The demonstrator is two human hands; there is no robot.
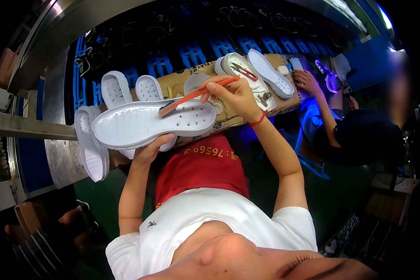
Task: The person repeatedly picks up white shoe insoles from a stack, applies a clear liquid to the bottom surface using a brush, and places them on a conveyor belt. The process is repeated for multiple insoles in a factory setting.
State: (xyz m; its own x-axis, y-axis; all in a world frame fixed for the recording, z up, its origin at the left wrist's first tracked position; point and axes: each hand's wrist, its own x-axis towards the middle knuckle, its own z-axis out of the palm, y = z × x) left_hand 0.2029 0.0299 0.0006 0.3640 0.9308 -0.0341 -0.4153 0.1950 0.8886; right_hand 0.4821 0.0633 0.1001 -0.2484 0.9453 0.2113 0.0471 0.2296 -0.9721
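My left hand grips a white shoe sole by its lower edge, thumb at the rim. The sole lies nearly level, its inner face up, with small holes at its right end. Closed around an orange-handled brush is my right hand. The brush's dark bristles are at the sole's inner face, right of its middle. Just behind the brush, partly hidden by my right hand, is a pale round container.
More white soles stand at left and behind. On the cardboard-covered bench, red-handled snips and a metal clip rest on another sole. Blue racks line the back. At right, another person's hand is near a purple-lit shoe.
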